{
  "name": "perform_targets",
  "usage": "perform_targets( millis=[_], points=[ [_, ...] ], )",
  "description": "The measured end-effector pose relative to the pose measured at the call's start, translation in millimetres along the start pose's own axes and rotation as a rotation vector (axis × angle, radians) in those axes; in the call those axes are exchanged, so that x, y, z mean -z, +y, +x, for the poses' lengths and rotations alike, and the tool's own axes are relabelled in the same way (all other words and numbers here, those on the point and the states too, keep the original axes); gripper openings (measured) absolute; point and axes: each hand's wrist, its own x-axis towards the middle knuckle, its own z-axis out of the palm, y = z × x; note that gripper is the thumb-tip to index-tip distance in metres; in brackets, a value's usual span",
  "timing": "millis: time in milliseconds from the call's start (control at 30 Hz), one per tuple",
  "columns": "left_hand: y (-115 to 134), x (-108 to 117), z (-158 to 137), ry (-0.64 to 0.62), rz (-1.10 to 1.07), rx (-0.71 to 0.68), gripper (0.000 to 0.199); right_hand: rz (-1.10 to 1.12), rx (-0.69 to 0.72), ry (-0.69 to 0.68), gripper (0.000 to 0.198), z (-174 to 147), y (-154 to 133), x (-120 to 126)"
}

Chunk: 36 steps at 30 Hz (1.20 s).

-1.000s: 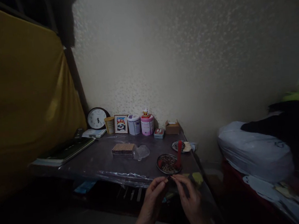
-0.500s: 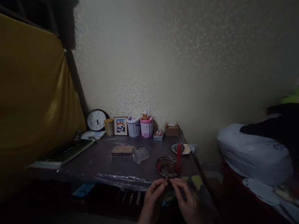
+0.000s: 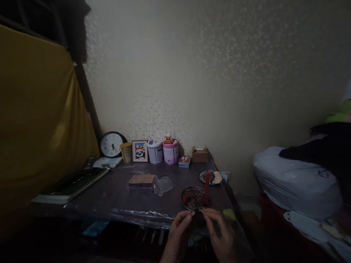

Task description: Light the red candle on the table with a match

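Just in front of the table's near edge, my left hand [image 3: 180, 233] pinches a small tan piece [image 3: 193, 214] between thumb and fingertips. My right hand [image 3: 220, 232] sits beside it, fingertips pinched on a thin pale stick [image 3: 202, 211]. A small gap separates the two hands; the exact kind of both items is too small and dark to make out. Just beyond the fingertips lies a round plate [image 3: 186, 207] holding many small dark and brown bits, with a long red object [image 3: 207, 188] standing up from it.
A second plate [image 3: 202, 179] with dark bits and pale sticks [image 3: 217, 178] stands farther back. A row of thin brown pieces [image 3: 142, 181] adjoins a clear plastic container [image 3: 164, 185]. Along the wall stand a clock [image 3: 112, 144], a framed panda picture [image 3: 140, 151], canisters [image 3: 171, 153] and a cardboard box [image 3: 200, 154].
My hands have drawn slightly apart, and a gap now shows between the fingertips, which were together before. The view has shifted a little.
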Motion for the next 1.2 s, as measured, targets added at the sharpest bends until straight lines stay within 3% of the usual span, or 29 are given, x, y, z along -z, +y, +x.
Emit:
perform_targets(
  millis=[233, 400, 500, 567, 667, 767, 867, 1033, 1200],
  points=[
    [-0.5, -7.3, -1.0, 0.001, -0.003, 0.011, 0.017, -0.041, 0.026, 0.003, 0.012, 7.1, -2.6, 7.1],
    [-0.4, -10.0, 0.1, -0.010, 0.017, -0.007, 0.015, -0.064, 0.116, 0.102, 0.012, 18.1, -18.8, 20.6],
    [1.9, -15.1, -0.6, 0.005, 0.039, -0.031, 0.016, -0.111, 0.151, 0.014, 0.013, 17.8, -8.8, 19.7],
    [4.3, -18.1, -1.8, -0.001, 0.068, -0.051, 0.017, -0.160, 0.117, 0.020, 0.020, 16.0, 6.3, 17.0],
    [6.8, -16.0, -2.6, -0.031, 0.110, -0.067, 0.016, -0.163, -0.041, 0.089, 0.019, 15.0, 25.4, 16.8],
    [5.1, -4.3, -0.5, -0.010, 0.132, -0.071, 0.017, -0.049, -0.205, 0.159, 0.018, 15.6, 30.7, 19.7],
    [0.8, 7.6, 2.3, 0.044, 0.148, -0.056, 0.020, 0.036, -0.279, 0.211, 0.021, 15.7, 28.7, 20.7],
    [0.4, 1.5, 0.1, 0.042, 0.162, -0.048, 0.018, 0.079, -0.282, 0.248, 0.019, 16.9, 17.7, 19.9],
    [-0.3, -14.5, -2.1, 0.021, 0.098, -0.033, 0.020, 0.076, -0.145, 0.209, 0.013, 15.8, -1.8, 15.8]
  ],
)
